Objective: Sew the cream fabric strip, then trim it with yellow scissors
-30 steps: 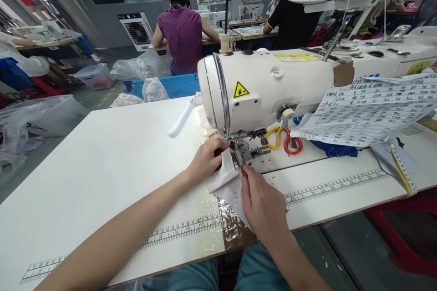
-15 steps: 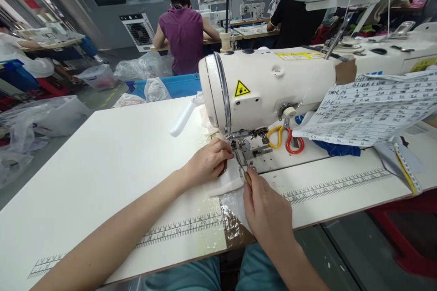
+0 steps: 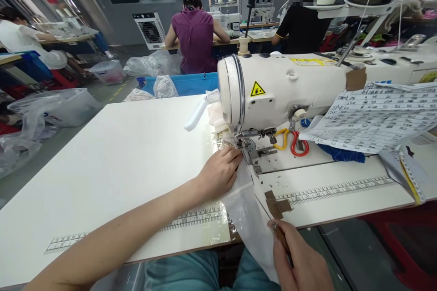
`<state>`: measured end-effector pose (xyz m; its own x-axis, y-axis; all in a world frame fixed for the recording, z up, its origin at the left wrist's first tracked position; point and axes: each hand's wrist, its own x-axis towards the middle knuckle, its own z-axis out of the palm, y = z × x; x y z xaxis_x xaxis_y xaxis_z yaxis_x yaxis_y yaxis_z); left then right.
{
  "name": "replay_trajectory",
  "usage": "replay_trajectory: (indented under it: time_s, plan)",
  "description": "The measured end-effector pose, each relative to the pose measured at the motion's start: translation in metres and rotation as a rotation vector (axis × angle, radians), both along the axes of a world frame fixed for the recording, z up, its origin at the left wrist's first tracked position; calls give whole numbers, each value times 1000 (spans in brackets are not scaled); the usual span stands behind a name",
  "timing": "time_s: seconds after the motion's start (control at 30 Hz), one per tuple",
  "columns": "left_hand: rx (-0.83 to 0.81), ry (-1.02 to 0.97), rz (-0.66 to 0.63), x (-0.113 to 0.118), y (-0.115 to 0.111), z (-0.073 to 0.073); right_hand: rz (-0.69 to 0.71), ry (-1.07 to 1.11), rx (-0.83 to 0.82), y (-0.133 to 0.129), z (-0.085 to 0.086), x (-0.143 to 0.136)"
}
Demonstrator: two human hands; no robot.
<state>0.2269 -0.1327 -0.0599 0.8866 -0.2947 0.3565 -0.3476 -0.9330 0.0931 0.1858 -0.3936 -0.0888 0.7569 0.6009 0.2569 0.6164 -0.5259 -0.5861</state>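
Observation:
A white sewing machine (image 3: 273, 91) stands on the white table. Just left of its presser foot, my left hand (image 3: 220, 170) presses white fabric (image 3: 247, 209) down with curled fingers. The fabric runs from the needle area over the table's front edge toward my lap. My right hand (image 3: 297, 254) is closed round the wooden handle of an awl (image 3: 282, 238), near the front edge. The awl's thin metal tip points up and left, over the fabric. Scissors with yellow and red handles (image 3: 299, 144) lie behind the needle plate.
Handwritten paper sheets (image 3: 375, 118) hang at the machine's right. A measuring tape (image 3: 409, 177) and blue cloth (image 3: 341, 152) lie below them. A pale plastic piece (image 3: 196, 116) rests left of the machine head. Printed rulers (image 3: 334, 188) run along the front edge. Other people sit at machines behind.
My right hand has moved down and right with the awl, away from the needle area. More white fabric now shows, stretching over the front edge. The camera view has shifted slightly left.

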Motion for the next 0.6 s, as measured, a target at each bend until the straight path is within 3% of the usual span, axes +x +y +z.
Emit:
replay_trajectory:
  time_s: [0.2,0.6]
  plan:
    - [-39,43,-52,-3,9,-2,6,-104,-11,4,8,0]
    - [34,72,-16,-6,2,-1,-51,-391,-97,20,23,13]
